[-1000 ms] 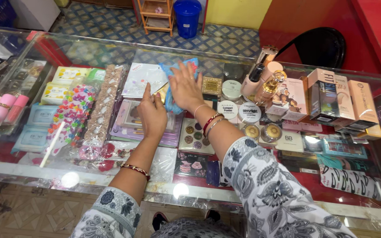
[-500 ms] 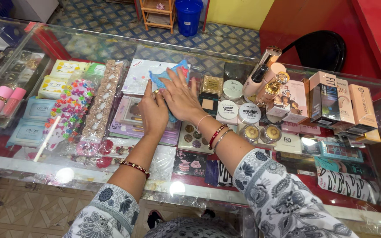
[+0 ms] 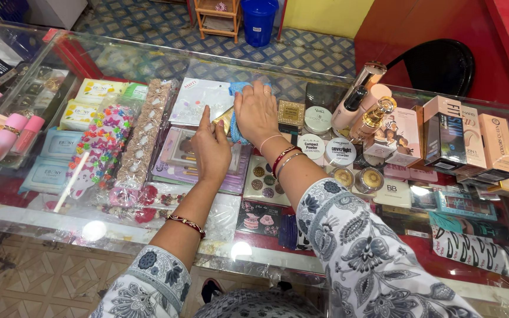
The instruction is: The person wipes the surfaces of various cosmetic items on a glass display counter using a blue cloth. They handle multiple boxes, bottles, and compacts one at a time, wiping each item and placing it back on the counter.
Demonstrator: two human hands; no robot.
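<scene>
Two hands on the glass counter top (image 3: 148,65), both over its middle. Right hand (image 3: 258,113) lies flat, palm down, fingers together and spread forward, pressing a blue cloth (image 3: 235,131). Cloth is mostly hidden under the palm: one blue edge shows at the fingertips on the far side, another strip shows at the thumb side, toward the left hand. So cloth sits directly beneath the right hand, touching it, flat on the glass.

Left hand (image 3: 210,148) rests just beside the cloth, nearer the person, index finger extended and pointing away, other fingers loosely curled. It holds nothing; whether it touches the cloth edge, cannot tell. A small gold-coloured item (image 3: 224,118) shows between the two hands, just beside the cloth.

Relative to the cloth: white packet (image 3: 198,100) just left of it under the glass; gold square compact (image 3: 290,113) just right of it; round white powder jars (image 3: 325,147) right and nearer; leaning foundation bottles (image 3: 360,100) further right; boxed cosmetics (image 3: 460,141) well apart on the right. Strip of colourful hair clips (image 3: 104,138) well left. Blue bin (image 3: 261,20) on the floor beyond the counter.
</scene>
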